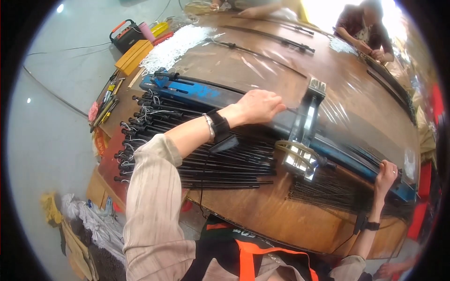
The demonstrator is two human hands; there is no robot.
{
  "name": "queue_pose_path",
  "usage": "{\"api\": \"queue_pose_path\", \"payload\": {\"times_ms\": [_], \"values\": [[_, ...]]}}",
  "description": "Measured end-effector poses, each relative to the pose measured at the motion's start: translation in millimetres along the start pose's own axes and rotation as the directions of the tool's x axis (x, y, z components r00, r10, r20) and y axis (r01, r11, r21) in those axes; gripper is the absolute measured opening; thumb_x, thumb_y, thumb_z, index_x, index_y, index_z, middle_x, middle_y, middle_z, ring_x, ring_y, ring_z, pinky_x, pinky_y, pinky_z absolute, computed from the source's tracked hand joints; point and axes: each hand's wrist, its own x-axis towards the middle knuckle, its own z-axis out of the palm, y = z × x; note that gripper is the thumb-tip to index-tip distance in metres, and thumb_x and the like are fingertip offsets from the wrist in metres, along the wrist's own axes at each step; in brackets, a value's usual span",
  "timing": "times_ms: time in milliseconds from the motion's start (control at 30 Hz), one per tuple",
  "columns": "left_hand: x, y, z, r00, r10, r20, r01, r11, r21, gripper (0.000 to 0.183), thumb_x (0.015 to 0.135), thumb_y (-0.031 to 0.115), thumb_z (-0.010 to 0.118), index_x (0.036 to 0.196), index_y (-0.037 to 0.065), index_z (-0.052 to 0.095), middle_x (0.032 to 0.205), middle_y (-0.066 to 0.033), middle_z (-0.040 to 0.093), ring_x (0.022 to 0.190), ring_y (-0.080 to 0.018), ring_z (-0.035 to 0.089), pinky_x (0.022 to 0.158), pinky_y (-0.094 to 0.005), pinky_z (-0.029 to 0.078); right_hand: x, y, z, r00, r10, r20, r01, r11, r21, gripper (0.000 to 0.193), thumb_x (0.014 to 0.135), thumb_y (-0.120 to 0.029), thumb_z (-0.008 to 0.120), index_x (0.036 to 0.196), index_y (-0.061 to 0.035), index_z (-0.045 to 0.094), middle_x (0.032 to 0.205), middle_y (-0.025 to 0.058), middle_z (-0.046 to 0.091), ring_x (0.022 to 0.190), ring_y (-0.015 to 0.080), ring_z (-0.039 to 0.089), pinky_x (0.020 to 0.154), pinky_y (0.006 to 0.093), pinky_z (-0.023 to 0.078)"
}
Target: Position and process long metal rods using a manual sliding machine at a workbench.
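A long blue metal bar fixture [187,91] lies diagonally across the table, with a thin black rod [218,83] along its upper side. My left hand [260,107] is closed over the middle of the bar, where the rod runs in under the fingers. Near the bar's right end, my right hand [386,174] has its fingers pinched together; what they hold is hidden. Between the hands, a shiny metal clamp-like device [305,124] with a looped cable straddles the bar. Many black rods with knobbed ends and white strings [220,166] lie below my left forearm.
Dark thin springs or wires [323,194] lie near the front edge. White small pieces [176,47] are heaped at the far left, beside a yellow box [133,57] and hand tools [108,100]. Another person [368,33] sits at the far right; another's arm reaches in at the top.
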Motion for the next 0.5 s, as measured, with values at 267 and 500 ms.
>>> {"api": "queue_pose_path", "payload": {"times_ms": [267,500], "values": [[-4,9,12,0.991,-0.005,-0.13,-0.012,0.991,-0.13,0.027,0.092,0.027,0.061,0.075,0.007,0.06,0.075,-0.0129,0.06,0.078,-0.0355,0.061,0.068,-0.0446,0.051,-13,10,3,0.997,0.074,-0.006,-0.074,0.997,-0.026,0.008,0.089,-0.004,0.061,0.097,-0.0028,0.064,0.092,0.0133,0.063,0.094,0.0329,0.058,0.085,0.0414,0.044],[2,5,15,0.999,-0.026,-0.026,0.026,1.0,0.004,0.022,0.092,0.026,0.058,0.08,0.008,0.062,0.074,-0.0146,0.066,0.073,-0.0363,0.065,0.064,-0.0458,0.053,16,-124,-24,0.974,-0.177,-0.141,0.169,0.983,-0.067,0.02,0.087,-0.002,0.064,0.106,-0.0013,0.067,0.1,0.012,0.068,0.105,0.0314,0.06,0.097,0.0415,0.041]]}}
